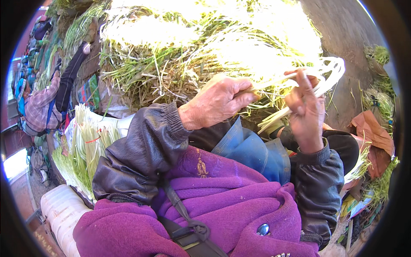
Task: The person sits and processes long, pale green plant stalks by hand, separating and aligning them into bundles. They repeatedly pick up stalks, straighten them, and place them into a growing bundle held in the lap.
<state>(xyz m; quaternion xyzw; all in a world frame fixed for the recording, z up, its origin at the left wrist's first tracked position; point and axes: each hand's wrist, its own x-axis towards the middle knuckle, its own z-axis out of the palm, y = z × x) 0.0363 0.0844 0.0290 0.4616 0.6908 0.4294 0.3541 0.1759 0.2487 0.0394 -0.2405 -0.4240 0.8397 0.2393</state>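
Several long pale plant stalks (334,72) are bent into a loop at the right. My left hand (216,102) pinches one end of them between thumb and fingers. Around the stalks close the fingers of my right hand (306,106), one finger raised, and their cut ends stick out below it. Behind both hands lies a large heap of green and straw-coloured stalks (167,70), partly washed out by sunlight. A blue cloth or sack (253,151) covers the lap below the hands.
Beside my left arm stands a bundle of pale stalks (93,141) with a red tie, next to a white ribbed container (61,215). Another person (45,109) sits at the far left. A brown-orange sheet (374,138) and more loose greens (380,106) lie at the right.
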